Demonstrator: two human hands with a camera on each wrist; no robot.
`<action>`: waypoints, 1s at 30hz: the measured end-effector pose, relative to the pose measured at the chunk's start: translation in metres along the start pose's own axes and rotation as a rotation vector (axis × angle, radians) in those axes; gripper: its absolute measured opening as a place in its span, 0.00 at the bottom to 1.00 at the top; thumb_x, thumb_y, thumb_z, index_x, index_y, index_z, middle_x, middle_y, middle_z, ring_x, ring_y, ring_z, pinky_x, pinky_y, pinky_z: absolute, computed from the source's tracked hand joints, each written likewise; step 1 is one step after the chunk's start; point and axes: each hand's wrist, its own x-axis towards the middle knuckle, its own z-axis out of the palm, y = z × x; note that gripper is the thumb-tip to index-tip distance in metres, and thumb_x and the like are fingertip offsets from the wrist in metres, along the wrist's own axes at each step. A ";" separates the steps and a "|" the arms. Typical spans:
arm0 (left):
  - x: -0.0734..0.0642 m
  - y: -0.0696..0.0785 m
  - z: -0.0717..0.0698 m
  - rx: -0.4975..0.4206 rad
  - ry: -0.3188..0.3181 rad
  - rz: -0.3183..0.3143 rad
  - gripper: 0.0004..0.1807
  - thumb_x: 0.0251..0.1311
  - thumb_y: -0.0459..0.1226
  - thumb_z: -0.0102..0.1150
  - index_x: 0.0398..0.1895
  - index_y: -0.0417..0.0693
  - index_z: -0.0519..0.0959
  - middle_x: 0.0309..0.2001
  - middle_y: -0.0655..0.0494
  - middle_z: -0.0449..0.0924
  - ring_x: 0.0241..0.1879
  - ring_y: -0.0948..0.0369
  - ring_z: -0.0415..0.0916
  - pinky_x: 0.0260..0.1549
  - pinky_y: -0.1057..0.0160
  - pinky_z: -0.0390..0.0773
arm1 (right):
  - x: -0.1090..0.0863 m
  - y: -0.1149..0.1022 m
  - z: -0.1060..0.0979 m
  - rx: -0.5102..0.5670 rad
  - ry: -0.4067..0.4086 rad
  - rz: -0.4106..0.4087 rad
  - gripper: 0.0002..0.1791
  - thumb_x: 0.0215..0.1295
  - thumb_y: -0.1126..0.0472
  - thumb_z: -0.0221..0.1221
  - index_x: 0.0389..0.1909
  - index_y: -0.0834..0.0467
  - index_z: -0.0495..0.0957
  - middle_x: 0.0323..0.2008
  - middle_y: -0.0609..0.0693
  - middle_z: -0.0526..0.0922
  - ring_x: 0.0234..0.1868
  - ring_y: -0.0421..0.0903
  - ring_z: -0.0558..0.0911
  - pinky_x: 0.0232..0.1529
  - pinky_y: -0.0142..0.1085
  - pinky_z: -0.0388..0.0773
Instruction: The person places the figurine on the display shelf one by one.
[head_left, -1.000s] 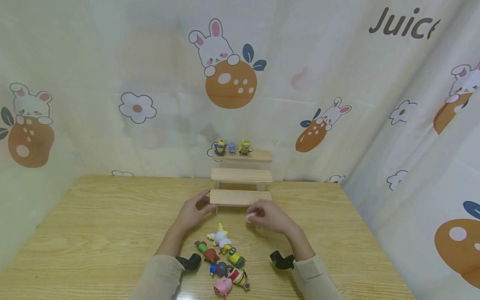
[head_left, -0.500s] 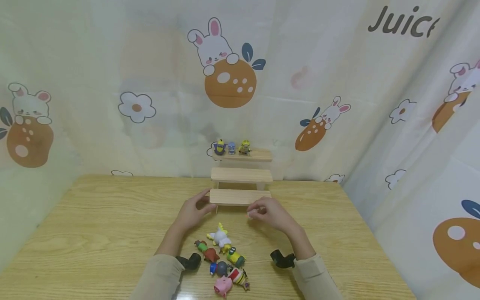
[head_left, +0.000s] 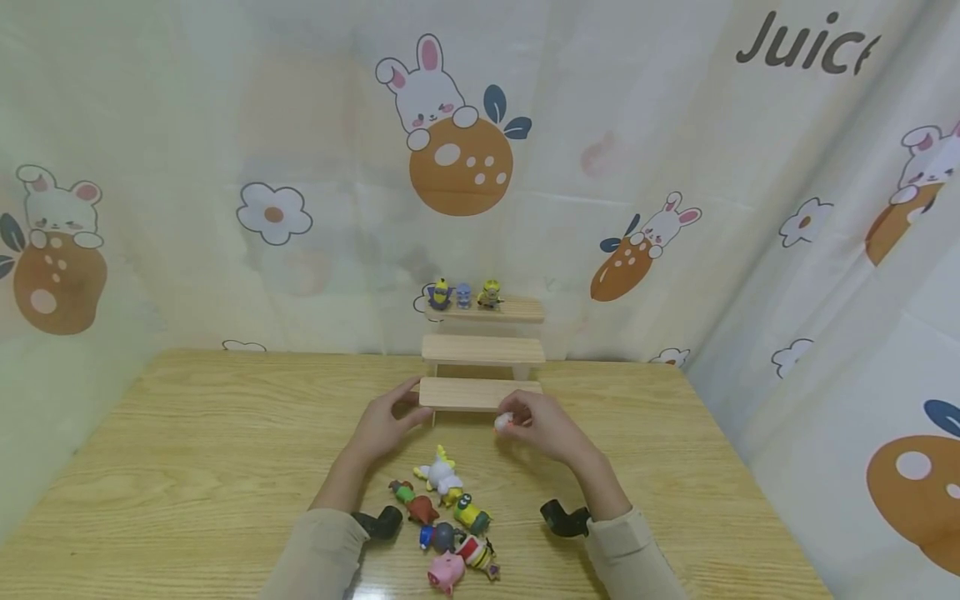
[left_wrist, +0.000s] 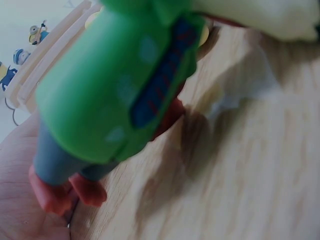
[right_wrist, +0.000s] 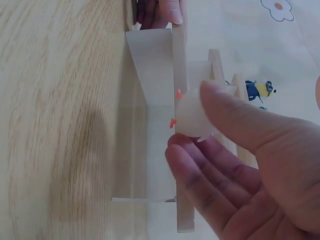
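My right hand [head_left: 542,427] pinches a small white toy figure with orange feet [right_wrist: 191,116] between thumb and fingertips. It holds the toy just in front of the right part of the lowest step of a three-tier wooden display stand [head_left: 472,392]. At the left end of that step, my left hand [head_left: 381,427] grips the board, its thumb [right_wrist: 172,12] on the front edge. A figure in a green top [left_wrist: 115,90] looms close in the left wrist view. Three small figures, among them a yellow one with a helmet [head_left: 491,294], stand on the top step.
Between the forearms lies a group of toy figures, including a white-and-yellow one [head_left: 439,475], a minion [head_left: 471,515] and a pink pig [head_left: 447,572]. Black wrist mounts [head_left: 564,520] sit by both sleeves. A printed curtain [head_left: 330,150] hangs behind the wooden table [head_left: 225,450].
My right hand has risen slightly toward the lowest step, and the white figure turns in its fingers so more of it shows. My left hand stays put.
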 end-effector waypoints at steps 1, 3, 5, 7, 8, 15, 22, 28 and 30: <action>0.000 0.000 0.000 0.000 0.000 0.000 0.37 0.53 0.58 0.62 0.68 0.66 0.65 0.53 0.52 0.80 0.61 0.51 0.70 0.65 0.45 0.62 | 0.000 -0.001 0.000 0.004 0.008 0.008 0.12 0.59 0.58 0.65 0.43 0.56 0.79 0.37 0.47 0.83 0.38 0.41 0.80 0.40 0.35 0.79; 0.000 0.000 0.000 -0.002 0.001 0.001 0.37 0.53 0.58 0.62 0.68 0.66 0.65 0.53 0.52 0.80 0.61 0.51 0.70 0.65 0.45 0.62 | 0.000 -0.001 0.000 0.007 0.019 0.024 0.13 0.59 0.56 0.65 0.42 0.56 0.80 0.36 0.46 0.83 0.38 0.41 0.81 0.41 0.36 0.79; 0.000 0.000 0.000 -0.003 0.000 0.001 0.37 0.53 0.58 0.62 0.68 0.66 0.65 0.53 0.52 0.80 0.61 0.51 0.70 0.65 0.45 0.62 | 0.001 -0.001 0.001 0.010 0.030 0.036 0.13 0.59 0.55 0.65 0.42 0.56 0.80 0.37 0.46 0.84 0.39 0.41 0.82 0.41 0.37 0.80; 0.000 0.000 0.000 -0.005 -0.002 0.002 0.37 0.53 0.58 0.62 0.68 0.66 0.65 0.53 0.52 0.80 0.61 0.51 0.71 0.65 0.45 0.63 | 0.001 0.000 0.001 0.018 0.039 0.038 0.14 0.59 0.55 0.65 0.43 0.56 0.81 0.39 0.47 0.84 0.40 0.42 0.83 0.42 0.37 0.81; 0.000 0.000 0.000 -0.005 -0.003 0.003 0.37 0.53 0.58 0.62 0.68 0.66 0.65 0.53 0.52 0.80 0.61 0.51 0.71 0.65 0.45 0.63 | 0.001 0.000 0.001 0.021 0.047 0.039 0.14 0.59 0.55 0.65 0.44 0.57 0.82 0.40 0.47 0.85 0.40 0.43 0.83 0.42 0.38 0.81; -0.001 0.000 0.000 -0.007 0.003 0.007 0.37 0.53 0.56 0.63 0.68 0.64 0.65 0.53 0.52 0.81 0.61 0.51 0.70 0.65 0.45 0.62 | 0.000 -0.002 -0.001 0.042 0.129 0.056 0.16 0.58 0.58 0.65 0.48 0.54 0.82 0.45 0.49 0.85 0.43 0.46 0.84 0.43 0.38 0.82; 0.002 0.000 0.001 -0.001 -0.009 0.013 0.37 0.54 0.55 0.62 0.69 0.62 0.65 0.53 0.53 0.81 0.62 0.51 0.70 0.66 0.44 0.61 | 0.004 -0.002 -0.007 0.011 0.229 0.072 0.20 0.55 0.57 0.67 0.50 0.54 0.82 0.43 0.52 0.85 0.41 0.48 0.84 0.39 0.38 0.83; 0.001 -0.001 0.000 -0.006 0.001 0.026 0.38 0.54 0.55 0.63 0.69 0.61 0.65 0.53 0.53 0.81 0.61 0.50 0.70 0.66 0.44 0.61 | 0.012 -0.007 -0.021 -0.019 0.283 0.055 0.21 0.56 0.58 0.66 0.52 0.57 0.80 0.44 0.55 0.85 0.44 0.52 0.85 0.43 0.43 0.82; 0.000 -0.002 -0.001 -0.002 0.005 0.029 0.38 0.54 0.55 0.63 0.69 0.61 0.65 0.53 0.53 0.81 0.61 0.51 0.71 0.66 0.44 0.61 | 0.019 -0.011 -0.029 -0.020 0.309 0.052 0.21 0.58 0.59 0.65 0.53 0.57 0.79 0.45 0.56 0.84 0.45 0.53 0.84 0.44 0.44 0.83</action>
